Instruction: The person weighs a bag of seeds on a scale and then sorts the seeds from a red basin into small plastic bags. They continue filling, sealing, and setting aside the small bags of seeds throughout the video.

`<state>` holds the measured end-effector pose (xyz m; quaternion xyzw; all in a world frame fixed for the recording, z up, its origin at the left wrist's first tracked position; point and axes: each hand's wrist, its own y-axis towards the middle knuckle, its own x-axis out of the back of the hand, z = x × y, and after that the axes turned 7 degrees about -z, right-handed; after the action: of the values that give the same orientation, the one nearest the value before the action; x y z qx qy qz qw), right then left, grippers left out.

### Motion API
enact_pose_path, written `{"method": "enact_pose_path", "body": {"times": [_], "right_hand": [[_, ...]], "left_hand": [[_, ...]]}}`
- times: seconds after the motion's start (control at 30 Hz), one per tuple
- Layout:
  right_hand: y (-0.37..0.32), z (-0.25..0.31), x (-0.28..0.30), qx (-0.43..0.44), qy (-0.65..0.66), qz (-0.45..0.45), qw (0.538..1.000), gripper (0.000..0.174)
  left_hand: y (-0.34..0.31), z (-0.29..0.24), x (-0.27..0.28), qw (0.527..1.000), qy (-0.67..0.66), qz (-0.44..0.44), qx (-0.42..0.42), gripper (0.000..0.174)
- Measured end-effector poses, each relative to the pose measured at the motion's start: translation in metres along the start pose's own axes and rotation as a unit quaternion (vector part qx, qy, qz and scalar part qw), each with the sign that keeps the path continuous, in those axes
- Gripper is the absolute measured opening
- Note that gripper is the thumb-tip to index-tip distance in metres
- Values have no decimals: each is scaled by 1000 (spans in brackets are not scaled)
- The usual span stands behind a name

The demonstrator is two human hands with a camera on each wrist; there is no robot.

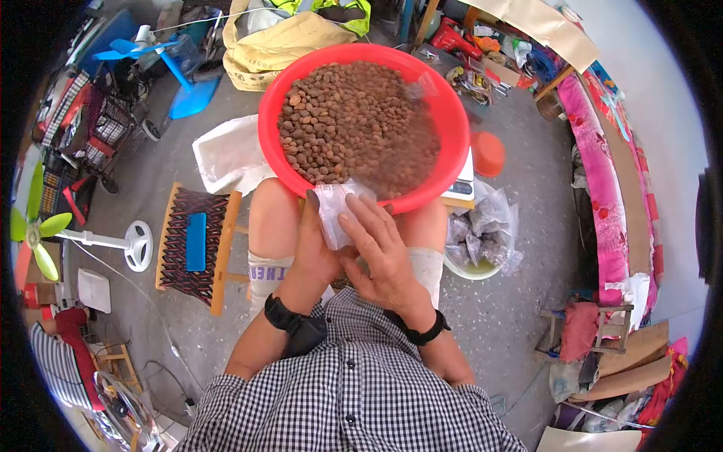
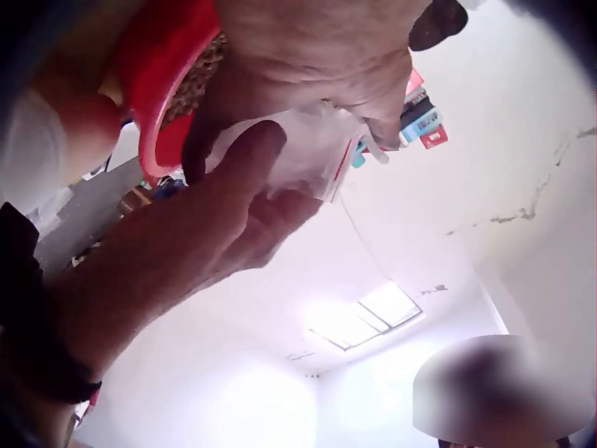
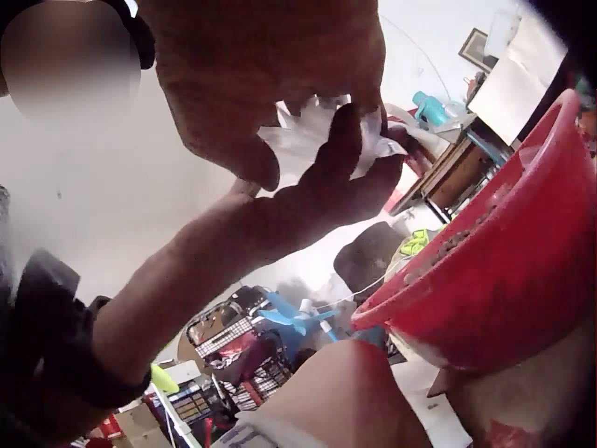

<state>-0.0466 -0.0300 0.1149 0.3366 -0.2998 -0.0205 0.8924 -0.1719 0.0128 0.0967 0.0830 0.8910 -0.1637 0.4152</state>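
Note:
A small clear plastic bag is between the two hands at the near rim of a red basin full of brown nuts or seeds. The left hand grips the bag from its left side. From the right, the right hand holds it with thumb and fingers, its longer fingers laid across the plastic. In the left wrist view, a red line runs along one edge of the bag. The right wrist view shows the bag crumpled between both hands' fingers; what it contains cannot be told.
The basin rests over the person's knees. Right of it are a white scale, a red cup and a bowl of filled bags. A slatted stool with a blue object stands left. Beyond are a yellow sack and a blue fan.

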Motion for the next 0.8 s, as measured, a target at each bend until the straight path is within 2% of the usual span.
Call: {"method": "enact_pose_path", "body": {"times": [0.03,0.13,0.23,0.27,0.3,0.4,0.43,0.53,0.6,0.7,0.8], "right_hand": [[-2,0,-2,-2,28,-2,1000,68],[2,6,2,-50,94,-28,994,76],[7,4,6,-148,182,-83,969,79],[9,2,6,-185,215,-104,953,79],[9,-3,2,-217,204,-150,943,74],[12,-10,4,-256,153,-159,941,62],[14,-12,5,-240,121,-144,953,58],[24,-13,7,-185,25,-105,977,47],[36,-3,6,-147,-38,-89,984,37],[37,-25,0,-197,34,-100,975,21],[49,-31,1,-313,123,-127,933,11]], "left_hand": [[2,-1,-2,999,31,-23,-4,69],[-4,-13,-7,999,-5,-30,37,70],[19,-1,17,972,-196,83,98,71],[23,2,23,970,-201,92,97,69],[27,4,28,969,-206,100,96,68],[32,4,39,974,-182,109,78,63],[31,3,41,978,-167,108,69,61],[27,-8,38,988,-108,16,110,54],[27,-13,31,995,-48,14,81,48],[31,-20,19,998,-21,39,52,40],[43,-24,24,998,-27,35,55,34]]}}
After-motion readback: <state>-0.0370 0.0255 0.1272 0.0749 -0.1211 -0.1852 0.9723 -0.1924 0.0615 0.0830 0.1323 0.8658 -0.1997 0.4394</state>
